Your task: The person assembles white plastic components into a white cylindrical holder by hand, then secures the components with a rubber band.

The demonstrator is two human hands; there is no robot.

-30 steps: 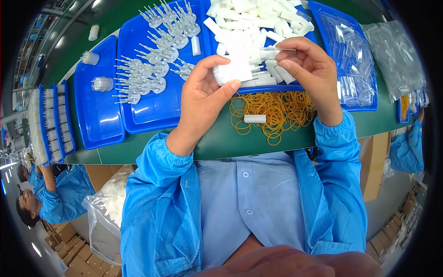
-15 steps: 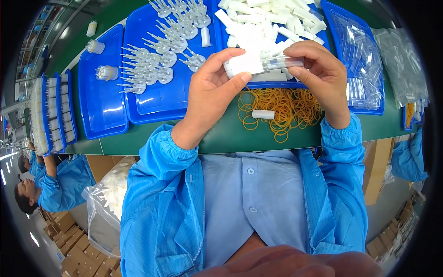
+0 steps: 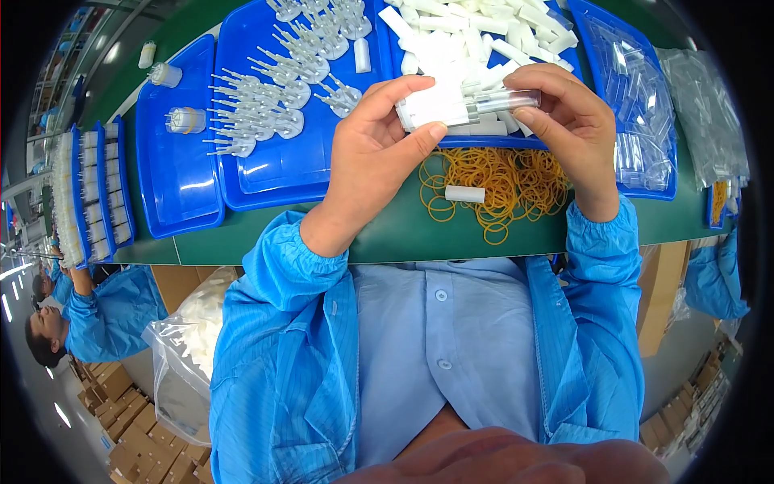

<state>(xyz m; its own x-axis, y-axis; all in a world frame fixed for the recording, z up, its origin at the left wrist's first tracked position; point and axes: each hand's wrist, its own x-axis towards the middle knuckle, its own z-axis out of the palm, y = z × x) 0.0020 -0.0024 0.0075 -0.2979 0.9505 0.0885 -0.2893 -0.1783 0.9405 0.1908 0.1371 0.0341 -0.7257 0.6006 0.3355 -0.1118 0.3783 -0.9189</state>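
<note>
Tube [image 3: 509, 100] | beyond the bands [image 3: 516, 179], pinched by right hand [image 3: 571, 115] | left hand [image 3: 379, 133] closed around white bundle [image 3: 435, 106] | change: tube, offset from bundle's end a second ago, now lines up with it | joining the pieces looks under way, fit depth unclear

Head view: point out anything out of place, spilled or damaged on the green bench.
A lone white cylinder lies on the loose yellow rubber bands, apart from the heaped white pieces; a second white cylinder sits beside translucent pronged parts in the wide blue tray. Both seem strayed from the heap. I see no clear damage.
</note>
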